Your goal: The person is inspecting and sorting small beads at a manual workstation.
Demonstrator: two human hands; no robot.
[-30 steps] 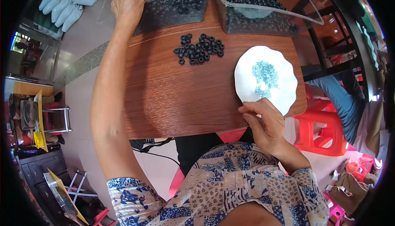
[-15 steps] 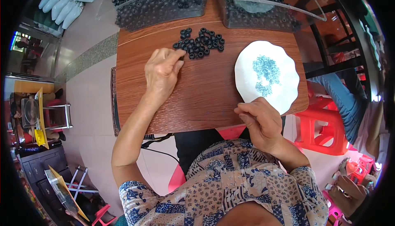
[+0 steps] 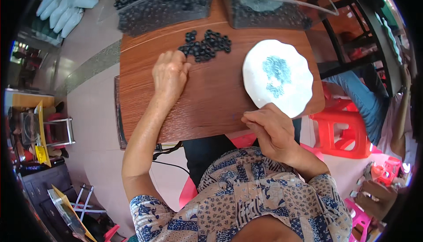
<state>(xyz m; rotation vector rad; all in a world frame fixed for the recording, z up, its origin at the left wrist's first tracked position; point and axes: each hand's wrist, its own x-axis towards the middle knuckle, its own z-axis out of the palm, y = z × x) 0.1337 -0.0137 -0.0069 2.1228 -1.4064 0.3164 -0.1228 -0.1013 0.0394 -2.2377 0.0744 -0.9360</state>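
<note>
A loose cluster of small black ring-shaped beads [image 3: 205, 48] lies on the brown wooden table [image 3: 211, 96]. At the cluster's left edge is my left hand [image 3: 171, 73], back up and fingers curled in toward the nearest beads; whatever its fingertips hold is hidden. My right hand [image 3: 272, 132] is by the near rim of a white scalloped plate [image 3: 299, 94], thumb and fingers pressed together in a pinch. Anything in that pinch is too small to make out. A thin patch of tiny blue-green grains [image 3: 276, 72] lies on the plate.
Two clear plastic bins, a left one [image 3: 165, 15] and a right one [image 3: 269, 15], stand along the far edge, filled with black beads. A red stool [image 3: 341, 129] and a seated person's jeans-covered leg [image 3: 361, 101] are to the right. White bags [image 3: 70, 4] lie at far left.
The whole view has shifted slightly left. My left hand's fingers have curled further under at the beads' edge. My right hand keeps its pinch by the plate.
</note>
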